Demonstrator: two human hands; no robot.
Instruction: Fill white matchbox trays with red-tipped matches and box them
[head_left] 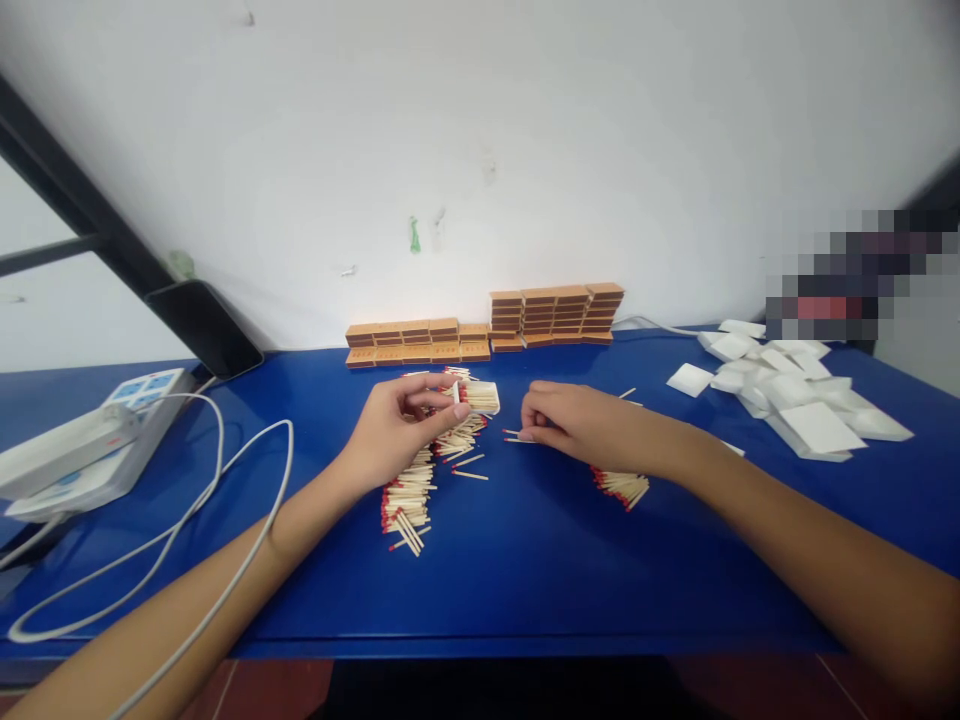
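Left hand [397, 425] pinches a white tray [496, 399] by one end, apparently leaving its matches [475, 398] exposed; right hand [574, 420] pinches loose matchsticks [513, 433], red-tipped ends toward the tray.

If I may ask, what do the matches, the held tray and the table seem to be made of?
Matches: probably matte wood; pale, straight sticks with red heads. Tray: likely thin card; white, thin-walled. Table: smooth blue with soft sheen, perhaps painted metal or laminate.

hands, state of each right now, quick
Left hand: closed on a small white tray with matches in it.
Right hand: closed, pinching two loose matches.
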